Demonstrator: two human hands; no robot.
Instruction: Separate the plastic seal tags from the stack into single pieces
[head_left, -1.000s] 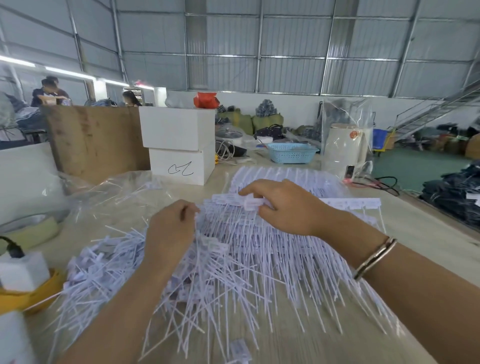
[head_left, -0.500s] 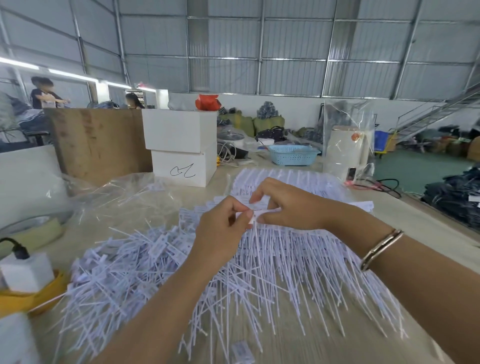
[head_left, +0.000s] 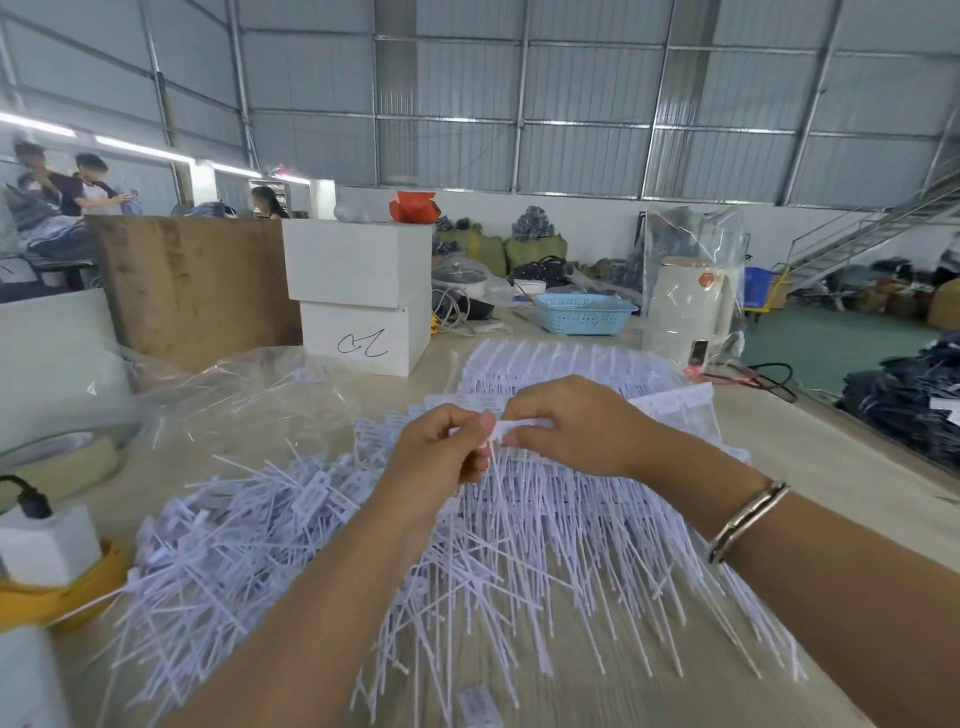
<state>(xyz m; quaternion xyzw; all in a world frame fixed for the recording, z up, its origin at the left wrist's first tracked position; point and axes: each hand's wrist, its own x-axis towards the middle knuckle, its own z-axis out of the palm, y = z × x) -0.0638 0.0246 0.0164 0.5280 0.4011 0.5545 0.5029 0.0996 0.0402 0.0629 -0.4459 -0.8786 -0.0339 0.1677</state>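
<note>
Since the earlier frame, the left hand has closed against the right hand. Both pinch one seal tag strip above the stack, centre table.

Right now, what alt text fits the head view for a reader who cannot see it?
Two bare hands meet over a table heaped with white plastic seal tags: the left hand and the right hand pinch one tag strip between them. Loose tags lie to the left; stacked white boxes and a blue basket stand behind.
</note>
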